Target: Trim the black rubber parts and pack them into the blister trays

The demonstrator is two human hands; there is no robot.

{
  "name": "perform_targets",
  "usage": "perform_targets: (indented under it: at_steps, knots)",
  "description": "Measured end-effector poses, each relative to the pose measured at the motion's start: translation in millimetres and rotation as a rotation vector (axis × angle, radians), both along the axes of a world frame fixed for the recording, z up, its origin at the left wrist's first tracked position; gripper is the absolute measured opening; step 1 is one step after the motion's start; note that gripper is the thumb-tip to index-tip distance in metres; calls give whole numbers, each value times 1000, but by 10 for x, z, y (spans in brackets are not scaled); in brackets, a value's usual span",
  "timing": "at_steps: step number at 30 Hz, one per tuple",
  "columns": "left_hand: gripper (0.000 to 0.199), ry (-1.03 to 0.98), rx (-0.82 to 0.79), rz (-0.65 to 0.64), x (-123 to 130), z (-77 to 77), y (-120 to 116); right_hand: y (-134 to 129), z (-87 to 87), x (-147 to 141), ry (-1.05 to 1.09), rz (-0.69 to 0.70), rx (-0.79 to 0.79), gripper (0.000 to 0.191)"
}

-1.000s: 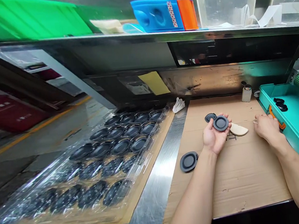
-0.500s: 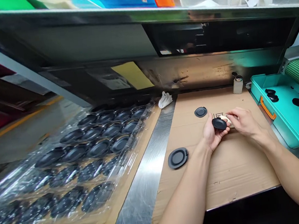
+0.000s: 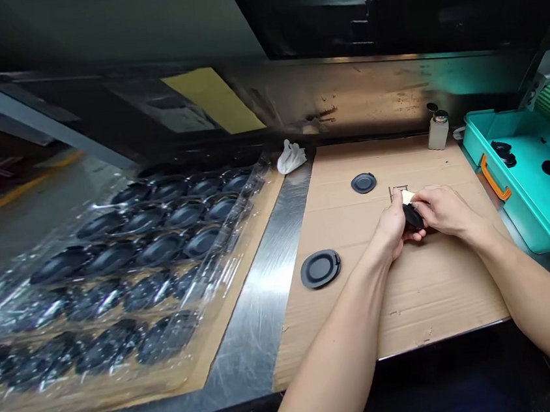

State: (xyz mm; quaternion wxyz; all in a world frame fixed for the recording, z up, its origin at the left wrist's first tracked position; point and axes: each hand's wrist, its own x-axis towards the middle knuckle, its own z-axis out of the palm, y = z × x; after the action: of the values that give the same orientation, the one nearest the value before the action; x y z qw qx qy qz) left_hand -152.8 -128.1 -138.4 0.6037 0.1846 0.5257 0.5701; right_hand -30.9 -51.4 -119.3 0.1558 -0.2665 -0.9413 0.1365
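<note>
Over the cardboard sheet [image 3: 446,293], my left hand [image 3: 393,223] is closed around a small black oval part [image 3: 412,216]. My right hand [image 3: 440,208] meets it from the right, its fingers pinched on a cream-coloured cloth or pad [image 3: 408,196] against the part. The pad is mostly hidden by the fingers. Two black oval lids lie flat on the cardboard: one [image 3: 364,183] beyond my left hand, the other [image 3: 320,269] left of my left forearm.
Clear plastic trays of black oval parts [image 3: 161,249] cover the left side. A crumpled white tissue [image 3: 291,157] and a small bottle [image 3: 438,130] stand at the back. At right is a teal bin [image 3: 545,204] with black parts inside.
The black part has been tilted in my left hand, and my right fingers have closed in on it with the pad. The view has dipped, so the upper shelf is out of sight.
</note>
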Motion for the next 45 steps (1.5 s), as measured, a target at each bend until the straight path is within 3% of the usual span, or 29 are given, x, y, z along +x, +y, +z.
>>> perform_targets:
  at_steps: [4, 11, 18, 23, 31, 36, 45]
  knots:
    - [62, 61, 12, 27, 24, -38, 13, 18, 11, 36, -64, 19, -53, 28]
    - [63, -111, -7, -3, -85, 12, 3, 43, 95, 83, -9, 198, -155, 24]
    - [62, -244, -68, -10, -202, 46, 3, 66, 48, 63, 160, 40, -113, 27]
    - [58, -164, -51, 1, -146, 46, 5, 6, -36, -20, 116, 82, -85, 27]
    - [59, 102, 6, 91, 2, -91, 11, -42, -17, -36, -79, -38, 61, 25]
    - [62, 249, 33, 26, 11, -128, -11, -45, 81, 17, -155, -31, -29, 26]
    - [68, 374, 27, -51, 30, -74, -44, -42, 103, 25, -115, 23, 29, 27]
